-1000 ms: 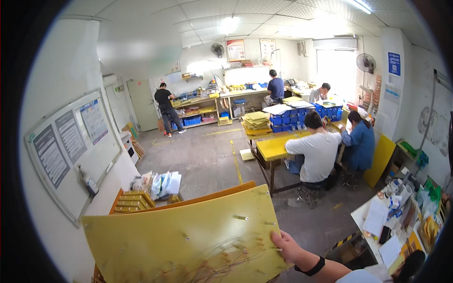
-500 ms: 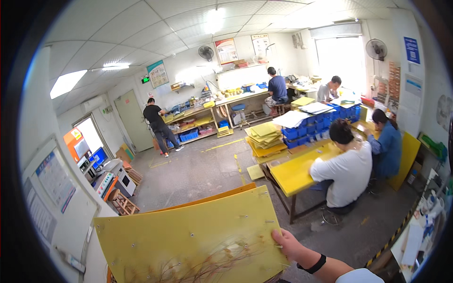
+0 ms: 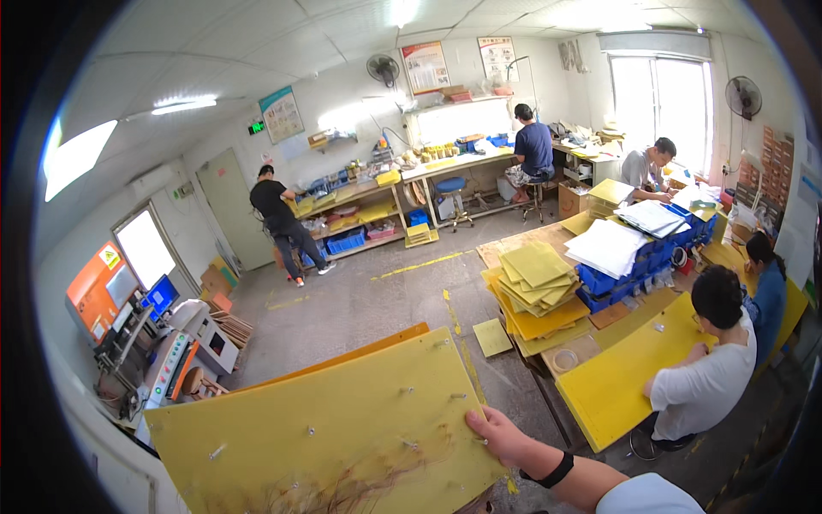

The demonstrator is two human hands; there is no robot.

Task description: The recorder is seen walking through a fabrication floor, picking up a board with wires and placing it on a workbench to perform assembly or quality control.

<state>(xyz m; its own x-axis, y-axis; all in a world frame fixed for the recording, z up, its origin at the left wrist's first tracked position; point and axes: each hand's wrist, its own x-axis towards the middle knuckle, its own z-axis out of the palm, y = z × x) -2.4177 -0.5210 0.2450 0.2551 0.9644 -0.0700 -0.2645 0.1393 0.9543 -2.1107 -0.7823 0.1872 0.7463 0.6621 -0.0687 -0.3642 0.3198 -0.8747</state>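
A large flat yellow board [image 3: 282, 445] fills the lower middle of the view. Metal pins stand out of it, and thin brownish wires lie in a loose tangle over its lower part. My right hand [image 3: 501, 437] grips the board's right edge, the thumb on its face and the other fingers hidden behind. A black band circles that wrist. Behind the board's upper edge shows a second, orange-brown board [image 3: 377, 341]. My left hand is out of sight.
A workbench with stacked yellow boards [image 3: 538, 287], white sheets [image 3: 610, 248] and blue bins [image 3: 599, 287] stands at the right, where several people sit. Machines [image 3: 171, 368] stand at the left. One person [image 3: 278, 214] stands at the back shelves. Grey floor [image 3: 360, 295] lies ahead.
The view has moved forward into the room and turned, bringing the right workbench nearer. The board stays in my right hand, now slightly farther left and more tilted in the picture.
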